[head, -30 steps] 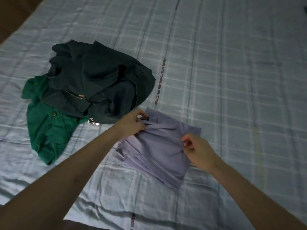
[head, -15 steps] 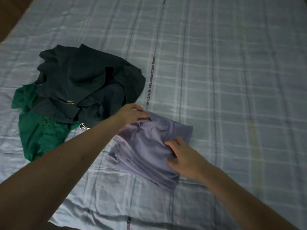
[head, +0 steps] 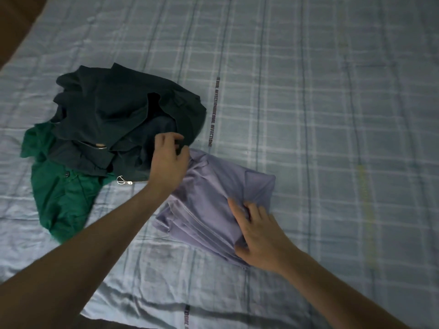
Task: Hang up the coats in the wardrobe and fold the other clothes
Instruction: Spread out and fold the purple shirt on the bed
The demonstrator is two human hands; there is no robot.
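A folded lilac garment lies on the bed in front of me. My right hand rests flat on its near right part, fingers spread. My left hand hovers at the garment's far left corner, over the edge of a dark zipped jacket, with fingers loosely curled and nothing in them. The dark jacket lies crumpled in a heap. A green garment sticks out from under it on the left.
A pale blue checked bedsheet covers the bed and stretches wide to the right and far side. The bed's near edge runs along the bottom, and dark floor shows at the top left corner.
My left hand has let go of the lilac garment's corner and lifted toward the dark jacket. My right hand slid down the garment and now lies flat on it.
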